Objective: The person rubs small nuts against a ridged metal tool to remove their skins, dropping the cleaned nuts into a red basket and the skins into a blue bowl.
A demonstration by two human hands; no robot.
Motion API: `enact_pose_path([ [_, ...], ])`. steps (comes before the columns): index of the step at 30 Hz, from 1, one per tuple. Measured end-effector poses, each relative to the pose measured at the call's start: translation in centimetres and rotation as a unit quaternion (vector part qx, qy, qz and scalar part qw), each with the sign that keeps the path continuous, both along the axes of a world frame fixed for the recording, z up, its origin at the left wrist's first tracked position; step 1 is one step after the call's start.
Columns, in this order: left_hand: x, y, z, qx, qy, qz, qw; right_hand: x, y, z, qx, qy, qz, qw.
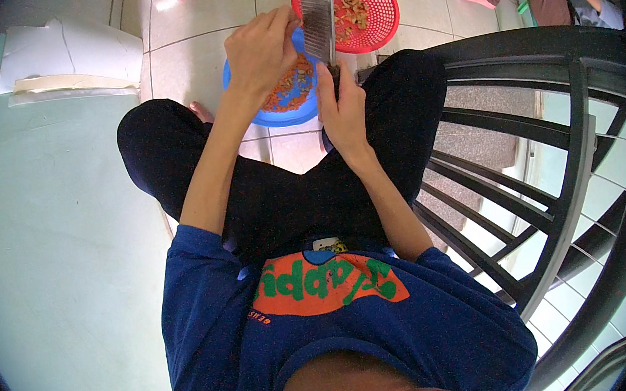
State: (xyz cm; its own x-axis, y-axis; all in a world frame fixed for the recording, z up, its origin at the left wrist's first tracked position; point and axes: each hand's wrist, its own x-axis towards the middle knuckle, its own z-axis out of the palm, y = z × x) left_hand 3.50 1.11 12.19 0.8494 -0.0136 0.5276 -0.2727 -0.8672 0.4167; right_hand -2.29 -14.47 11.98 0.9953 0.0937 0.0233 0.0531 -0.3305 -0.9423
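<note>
The right hand (341, 107) is wrapped tight around the dark handle of a flat grey metal cleaver (318, 13), blade upright above its fingers. The left hand (259, 51) pinches something small against the blade's left face, over a round blue plastic bowl (280, 110) of orange scraps. A round red plastic mesh basket (372, 3) sits just beyond.

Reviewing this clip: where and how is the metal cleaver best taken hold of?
By its dark handle, at the lower end of the cleaver, coming from below on the person's side. The blade stands upright over the blue bowl, so the handle is the only safe part; the right hand wraps it there, while the left hand works beside the flat blade.
</note>
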Motion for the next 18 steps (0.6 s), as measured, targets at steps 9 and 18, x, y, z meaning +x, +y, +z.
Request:
enact_pose_path([
  [9,-0.1,0.0,0.3,0.006,-0.005,-0.007,1.0,-0.7,-0.1,-1.1,-0.008,-0.019,-0.004,1.0],
  [18,0.2,0.4,0.2,-0.01,-0.019,-0.007,1.0,-2.4,-0.9,-1.6,-0.007,0.063,-0.006,0.998],
])
